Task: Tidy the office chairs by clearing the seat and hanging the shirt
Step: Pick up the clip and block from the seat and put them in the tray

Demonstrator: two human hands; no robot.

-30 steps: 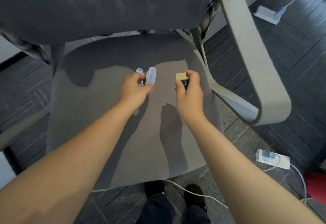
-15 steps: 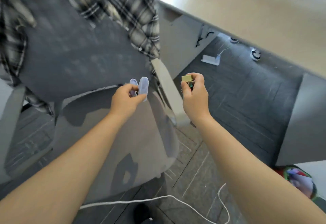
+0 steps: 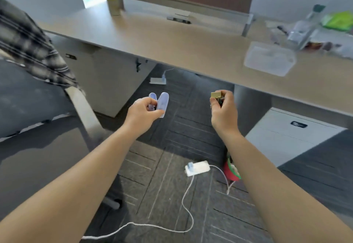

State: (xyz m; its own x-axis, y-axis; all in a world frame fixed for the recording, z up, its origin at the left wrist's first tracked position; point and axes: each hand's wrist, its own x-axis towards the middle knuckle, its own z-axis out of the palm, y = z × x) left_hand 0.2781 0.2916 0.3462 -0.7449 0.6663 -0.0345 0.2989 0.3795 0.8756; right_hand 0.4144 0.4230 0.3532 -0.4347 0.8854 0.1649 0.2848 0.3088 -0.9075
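My left hand is closed around a pale lilac plastic clip, held over the dark floor in front of the desk. My right hand pinches a small yellow clip-like object between thumb and fingers. The grey office chair stands at the far left, its seat partly visible and bare where I can see it. A black-and-white plaid shirt hangs over the chair's backrest.
A long wooden desk runs across ahead, carrying a clear plastic box, a bottle and a yellow-lidded jar. On the floor lie a white power strip with cable and a red bag. A white drawer unit stands right.
My view and both hands have swung right, away from the chair seat toward the desk. Each hand still holds the item it picked off the seat.
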